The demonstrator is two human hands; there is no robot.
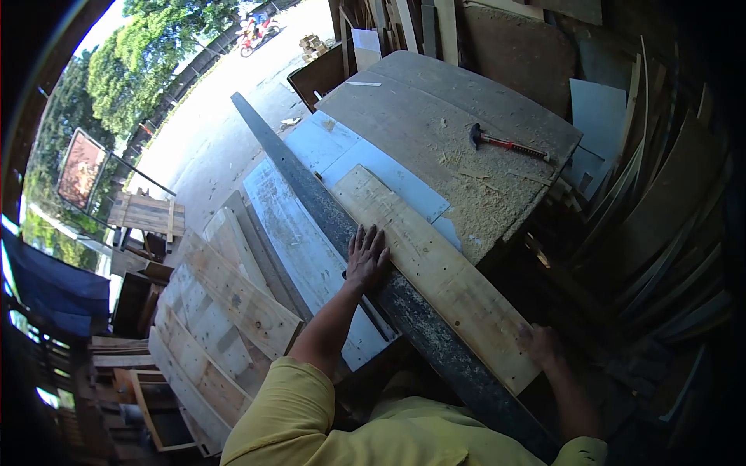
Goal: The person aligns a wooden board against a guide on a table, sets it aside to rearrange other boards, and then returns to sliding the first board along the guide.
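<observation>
Resting on the dark beam [420, 311], the left hand [365, 262] lies palm down from where I stand, its fingers [378, 238] straight and slightly spread, tips close to the board's left edge. The right hand [544, 347] is at the board's near right edge, and it is too shadowed for me to tell whether its fingers are closed on the wood. The board [435, 268] itself lies along the right side of the beam, running from far left to near right. Under its far part is a pale blue sheet [385, 167], and left of the beam is a scuffed panel [299, 241]. Beyond, on the counter [404, 85], sawdust [489, 190] is scattered near a red-handled hammer [509, 144]. Farther left lean some planks [221, 311]; on the right, more strips of wood [668, 198] stand in shadow. Far off outside, a red motorbike [259, 36] is on the bright road beside trees [128, 74].
</observation>
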